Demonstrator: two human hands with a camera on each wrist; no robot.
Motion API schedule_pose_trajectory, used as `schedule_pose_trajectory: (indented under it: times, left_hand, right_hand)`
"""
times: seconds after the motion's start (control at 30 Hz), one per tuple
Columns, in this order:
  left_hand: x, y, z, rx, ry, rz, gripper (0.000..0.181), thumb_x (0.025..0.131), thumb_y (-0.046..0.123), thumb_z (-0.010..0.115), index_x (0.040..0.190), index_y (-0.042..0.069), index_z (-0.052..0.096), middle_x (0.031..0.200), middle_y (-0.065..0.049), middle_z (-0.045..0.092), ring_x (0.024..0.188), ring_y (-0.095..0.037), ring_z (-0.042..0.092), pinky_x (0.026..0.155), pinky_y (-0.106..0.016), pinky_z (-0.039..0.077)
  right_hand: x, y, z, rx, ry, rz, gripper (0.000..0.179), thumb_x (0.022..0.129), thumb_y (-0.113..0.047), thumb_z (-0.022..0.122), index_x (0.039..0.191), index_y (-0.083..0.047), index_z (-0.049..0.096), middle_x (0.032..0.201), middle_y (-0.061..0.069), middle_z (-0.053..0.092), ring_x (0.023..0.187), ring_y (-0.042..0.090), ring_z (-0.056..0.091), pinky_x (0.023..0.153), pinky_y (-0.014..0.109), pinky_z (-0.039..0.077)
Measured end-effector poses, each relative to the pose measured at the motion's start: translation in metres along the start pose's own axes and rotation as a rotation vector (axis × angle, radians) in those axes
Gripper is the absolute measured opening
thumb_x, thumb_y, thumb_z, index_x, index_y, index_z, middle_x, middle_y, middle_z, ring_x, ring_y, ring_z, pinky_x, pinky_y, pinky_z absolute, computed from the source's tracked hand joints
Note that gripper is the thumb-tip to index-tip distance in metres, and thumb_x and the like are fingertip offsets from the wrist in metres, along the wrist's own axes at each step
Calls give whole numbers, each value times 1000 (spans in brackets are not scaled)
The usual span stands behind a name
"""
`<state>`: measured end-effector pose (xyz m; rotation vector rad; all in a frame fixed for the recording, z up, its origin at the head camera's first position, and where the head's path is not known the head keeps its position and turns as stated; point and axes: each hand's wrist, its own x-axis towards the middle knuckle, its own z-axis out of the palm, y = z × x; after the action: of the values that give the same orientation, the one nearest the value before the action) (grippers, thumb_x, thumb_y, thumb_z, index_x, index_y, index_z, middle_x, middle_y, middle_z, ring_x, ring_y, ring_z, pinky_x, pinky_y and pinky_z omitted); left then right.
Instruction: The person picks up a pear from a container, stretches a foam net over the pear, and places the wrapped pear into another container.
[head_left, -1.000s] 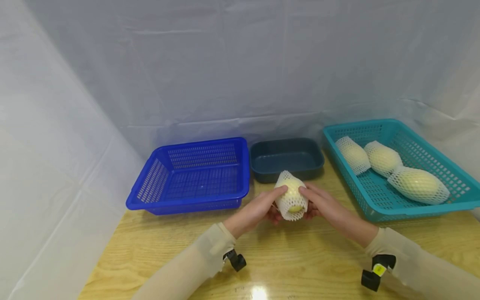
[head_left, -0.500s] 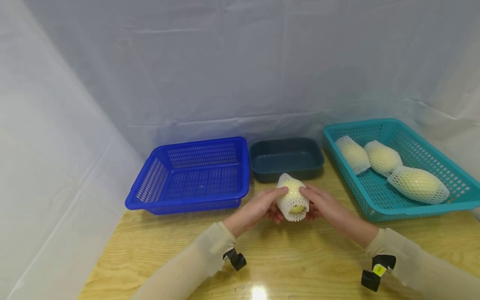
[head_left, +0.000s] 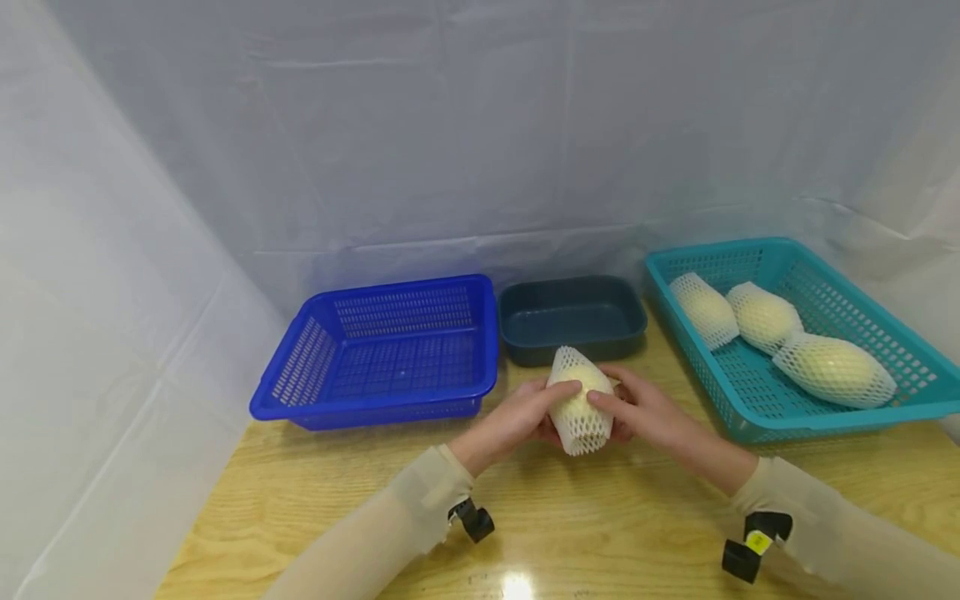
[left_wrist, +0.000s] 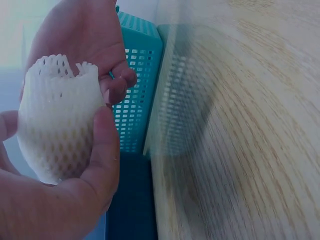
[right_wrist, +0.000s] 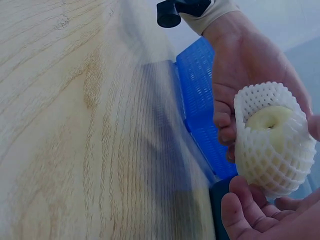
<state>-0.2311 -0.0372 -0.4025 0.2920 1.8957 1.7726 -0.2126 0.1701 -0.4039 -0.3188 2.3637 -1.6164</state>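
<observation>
In the head view, a pale yellow fruit [head_left: 582, 412] in a white foam net sleeve is held above the table between both hands. My left hand [head_left: 521, 419] grips its left side, thumb on top and fingers beneath. My right hand [head_left: 654, 414] holds the right side, its thumb on the net near the left thumb. The right wrist view shows the dimpled end of the fruit [right_wrist: 274, 120] inside the open end of the net. In the left wrist view the sleeve's ragged rim rises past the fruit [left_wrist: 62, 135]. The undersides of the hands are partly hidden.
A blue basket [head_left: 375, 410] stands at left, with bare bottom. Behind the hands is a dark teal tub [head_left: 573, 350]. At right, a turquoise basket [head_left: 738, 408] holds several net-wrapped fruits [head_left: 836, 371]. The wooden table [head_left: 570, 533] meets pale sheeting [head_left: 480, 125] behind.
The fruit has been tilted between the hands, so its bare yellow end no longer shows in the head view. The right thumb has shifted left across the net. The baskets have stayed put.
</observation>
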Motion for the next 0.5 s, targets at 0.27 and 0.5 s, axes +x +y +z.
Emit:
schedule_pose_trajectory:
  times: [0.27,0.5]
  left_hand:
    - [-2,1,1,-12,64,44,50,98,29,58,137,-3,50,115,-17,68,90,-19,68,82,-41,58]
    - [-5,-1,2,7,93,91,52,97,21,59,140,-5,45,124,-21,64,96,-19,65,85,-39,58]
  right_hand:
    - [1,-2,-1,89,10,4,66,106,-34,49,156,2,24,102,14,59,75,21,63,66,36,56]
    - [1,-3,-2,43,18,23,70,104,-37,53,155,1,26,110,16,60,83,18,63,68,36,55]
